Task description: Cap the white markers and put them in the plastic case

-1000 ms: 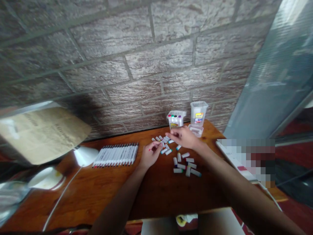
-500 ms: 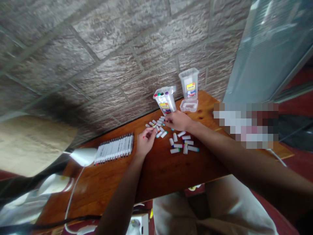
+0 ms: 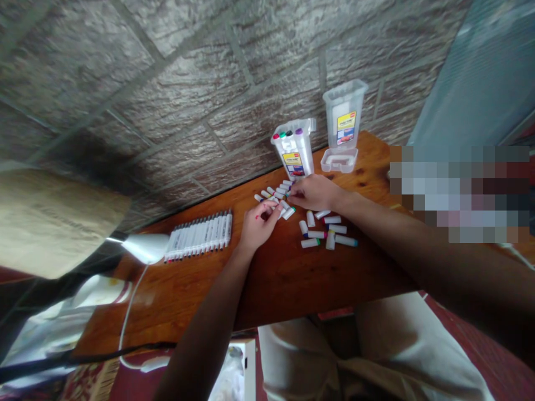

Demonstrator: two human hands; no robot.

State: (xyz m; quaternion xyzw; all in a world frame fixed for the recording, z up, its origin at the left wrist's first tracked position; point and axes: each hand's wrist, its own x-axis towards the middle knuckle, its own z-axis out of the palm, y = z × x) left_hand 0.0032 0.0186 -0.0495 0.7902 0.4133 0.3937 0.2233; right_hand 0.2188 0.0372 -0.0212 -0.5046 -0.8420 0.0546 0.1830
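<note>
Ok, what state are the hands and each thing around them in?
Left hand: fingers curled, grip unclear
Right hand: fingers together, grip unclear
Row of markers: side by side, seemingly uncapped
Caps: loose, scattered
Left container: upright, markers inside
Right container: upright, open
Lid: lowered

Stone-block wall (image 3: pixel 188 89) stands behind the wooden desk (image 3: pixel 288 284). Noted at the desk's left end: brown paper bag (image 3: pixel 54 223), white cone (image 3: pixel 145 248), white cup (image 3: pixel 102 292), white cable (image 3: pixel 126 317). White box (image 3: pixel 249 365): below the desk's front edge.
</note>
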